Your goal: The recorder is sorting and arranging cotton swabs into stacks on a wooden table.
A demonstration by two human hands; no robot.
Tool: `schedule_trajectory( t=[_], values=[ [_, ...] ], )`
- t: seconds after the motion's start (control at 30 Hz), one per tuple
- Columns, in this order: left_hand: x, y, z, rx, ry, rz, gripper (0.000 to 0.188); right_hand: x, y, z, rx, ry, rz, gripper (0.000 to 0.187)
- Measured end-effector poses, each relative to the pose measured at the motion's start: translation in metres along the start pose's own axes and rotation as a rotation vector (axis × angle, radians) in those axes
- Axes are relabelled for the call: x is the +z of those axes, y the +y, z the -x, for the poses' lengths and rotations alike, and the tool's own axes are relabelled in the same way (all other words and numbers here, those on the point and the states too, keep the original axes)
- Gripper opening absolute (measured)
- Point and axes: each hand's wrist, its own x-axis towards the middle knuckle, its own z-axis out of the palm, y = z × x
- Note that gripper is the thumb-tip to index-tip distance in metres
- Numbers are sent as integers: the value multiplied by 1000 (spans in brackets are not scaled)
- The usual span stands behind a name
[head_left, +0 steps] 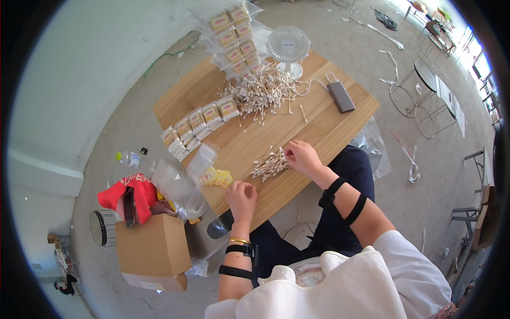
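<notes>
My right hand point(303, 158) is at the right end of a small heap of cotton swabs point(268, 164) on the wooden table. Its fingers are curled together at the swabs, and what lies between the fingertips is hidden. By the table's near left edge is my left hand point(243, 199), its fingers bent in toward the thumb; whatever they pinch is too small to make out. Yellow paper cards point(217, 177) lie just beyond it, with clear plastic bags point(202, 159) beside them. A row of filled swab packs point(196, 121) runs along the table's left side.
A large pile of swabs point(265, 90) covers the table's far part, before stacked bagged packs point(234, 40). A white fan point(288, 48) and a grey power bank point(340, 97) stand to its right, joined by a cable. Left of the table is a cardboard box point(151, 250) with a red bag point(130, 195).
</notes>
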Motion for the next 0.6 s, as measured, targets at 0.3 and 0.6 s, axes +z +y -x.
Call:
schedule_trajectory(
  t=[0.3, 0.6],
  values=[
    [-47, -8, -7, 48, -43, 62, 7, 8, -11, -8, -230, 212, 1, 5],
    [-18, 25, -66, -91, 34, 377, 9, 13, -1, -17, -173, 80, -29, 12]
  ],
)
